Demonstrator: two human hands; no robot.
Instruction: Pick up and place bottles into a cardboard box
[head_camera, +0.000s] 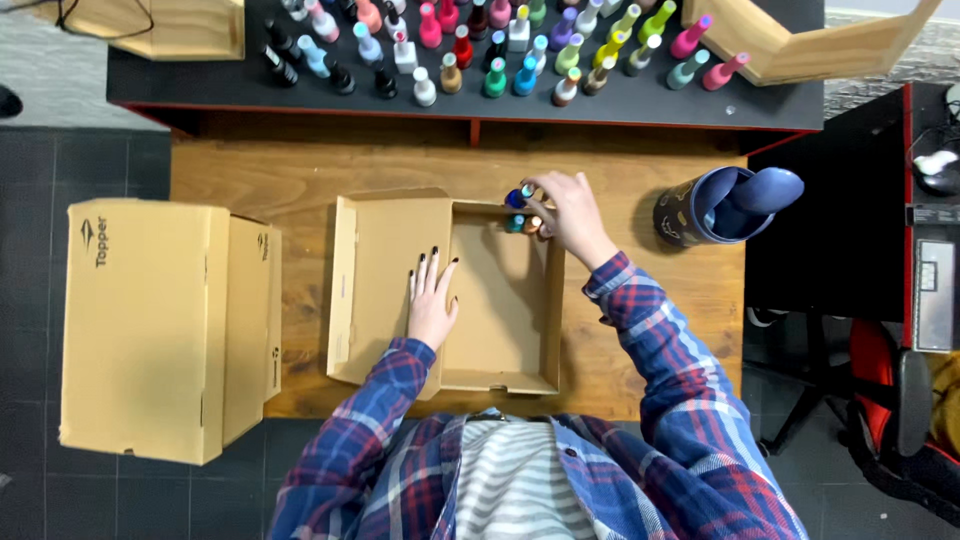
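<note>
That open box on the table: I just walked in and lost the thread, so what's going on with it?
A person in a plaid shirt is working over the open box on the wooden table. The right hand holds small bottles at the box's far corner. The left hand lies flat on the box's left edge. Many more coloured bottles stand on the dark shelf beyond. A closed box sits to the left, and a blue cup to the right.
</note>
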